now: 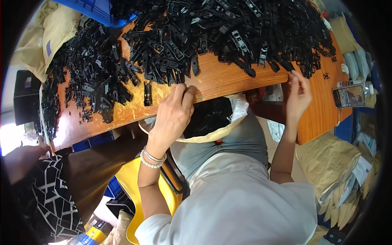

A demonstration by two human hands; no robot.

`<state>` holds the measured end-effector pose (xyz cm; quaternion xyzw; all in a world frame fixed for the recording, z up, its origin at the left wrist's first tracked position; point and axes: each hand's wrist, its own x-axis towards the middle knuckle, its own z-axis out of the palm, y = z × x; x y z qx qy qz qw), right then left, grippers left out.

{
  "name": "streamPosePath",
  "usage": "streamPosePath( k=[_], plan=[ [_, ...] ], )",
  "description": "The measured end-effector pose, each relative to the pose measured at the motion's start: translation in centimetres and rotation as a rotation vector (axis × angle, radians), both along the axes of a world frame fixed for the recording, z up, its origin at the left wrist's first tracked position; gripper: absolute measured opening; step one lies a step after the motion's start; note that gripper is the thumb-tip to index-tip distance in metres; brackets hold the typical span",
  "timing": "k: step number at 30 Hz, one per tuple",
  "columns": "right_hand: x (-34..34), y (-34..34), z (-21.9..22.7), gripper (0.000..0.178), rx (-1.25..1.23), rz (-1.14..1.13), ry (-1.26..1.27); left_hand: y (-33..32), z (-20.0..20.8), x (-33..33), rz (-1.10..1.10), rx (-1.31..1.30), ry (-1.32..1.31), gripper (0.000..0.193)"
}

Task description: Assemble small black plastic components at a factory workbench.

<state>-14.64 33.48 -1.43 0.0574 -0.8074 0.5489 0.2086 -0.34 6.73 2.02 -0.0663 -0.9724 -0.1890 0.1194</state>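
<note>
A wide heap of small black plastic parts [171, 45] covers the back of the wooden table [228, 81]. At the heap's front edge my left hand [173, 108], with bracelets at its wrist, is closed, its fingertips pinching a slim black plastic part [182, 77]. My right hand [299, 96] is over the table's right part, its fingers bent and drawn together on the end of a black plastic part [288, 67] at the heap's edge. Its fingertips partly hide that end. On my lap sits an open pale sack [212, 136] with black pieces inside.
A blue plastic basket [92, 10] stands at the back left. On the right lie a phone [348, 96] and brown paper sacks [330, 163]. Another person's hand [38, 148] rests at the left table edge. A yellow chair [134, 200] is beside me.
</note>
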Motion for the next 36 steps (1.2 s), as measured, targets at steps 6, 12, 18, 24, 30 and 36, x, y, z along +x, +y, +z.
streamPosePath(
  k=[6,12,18,24,30,36],
  plan=[
    [-4.5,2.5,1.0,0.017,0.377,-0.169,0.127,0.3,-2.3,-1.0,0.075,0.291,0.028,0.030],
    [-8.4,0.5,1.7,0.020,0.853,-0.253,0.172,0.4,-2.3,-1.1,0.106,0.374,0.128,0.027],
    [-6.4,0.6,2.4,0.018,0.922,-0.266,0.190,0.1,-1.7,0.5,0.342,0.894,0.191,0.028],
    [0.3,-3.3,6.1,0.013,0.392,0.337,0.305,1.0,-0.7,-0.2,0.094,1.881,-0.218,0.032],
    [5.1,-8.2,5.8,0.021,0.318,0.900,0.410,2.5,-0.1,-0.5,-0.034,2.100,-0.489,0.034],
    [5.8,-8.7,5.8,0.025,0.459,0.935,0.529,2.3,-0.5,0.0,0.029,2.129,-0.506,0.033]
  ],
)
